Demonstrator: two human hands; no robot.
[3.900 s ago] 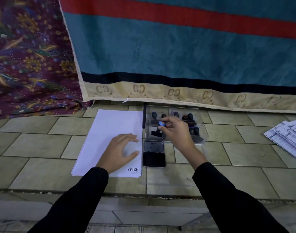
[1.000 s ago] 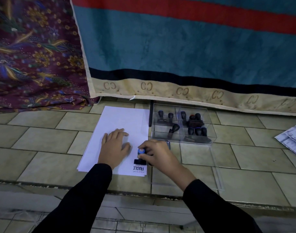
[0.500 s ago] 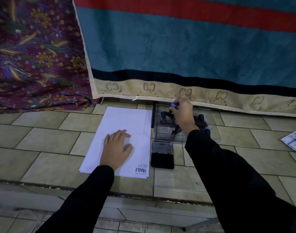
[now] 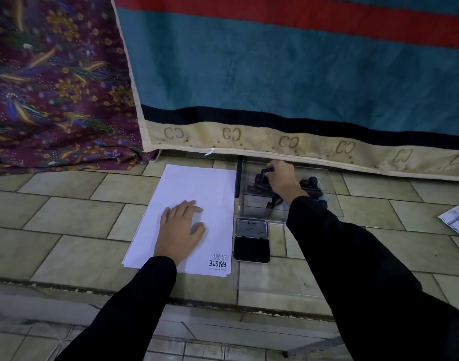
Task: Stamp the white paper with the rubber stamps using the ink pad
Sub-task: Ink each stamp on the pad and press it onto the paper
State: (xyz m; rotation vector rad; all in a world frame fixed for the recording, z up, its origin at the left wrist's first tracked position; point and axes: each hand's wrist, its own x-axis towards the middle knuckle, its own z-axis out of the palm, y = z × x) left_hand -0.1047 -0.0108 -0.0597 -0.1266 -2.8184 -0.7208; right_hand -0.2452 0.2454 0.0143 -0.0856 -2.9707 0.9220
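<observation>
A stack of white paper (image 4: 197,188) lies on the tiled floor, with "FRAGILE" and a second print stamped at its near right corner (image 4: 220,261). My left hand (image 4: 180,227) rests flat on the sheet, fingers spread. To the right sits the open black ink pad (image 4: 252,248). Behind it stands a clear plastic box (image 4: 330,188) holding several dark rubber stamps (image 4: 313,182). My right hand (image 4: 282,179) reaches into the box's far left part, fingers closed on a stamp with a blue-topped knob (image 4: 265,174).
A teal, red and beige blanket (image 4: 288,82) hangs just behind the box. Patterned maroon cloth (image 4: 53,87) lies at the left. Printed sheets (image 4: 457,220) sit at the right edge. The box's clear lid (image 4: 275,282) lies flat near the step edge.
My right hand pressed the stamp onto the paper's near corner, leaving a second print above "FRAGILE", then carried the stamp back into the box. My left hand stayed on the paper.
</observation>
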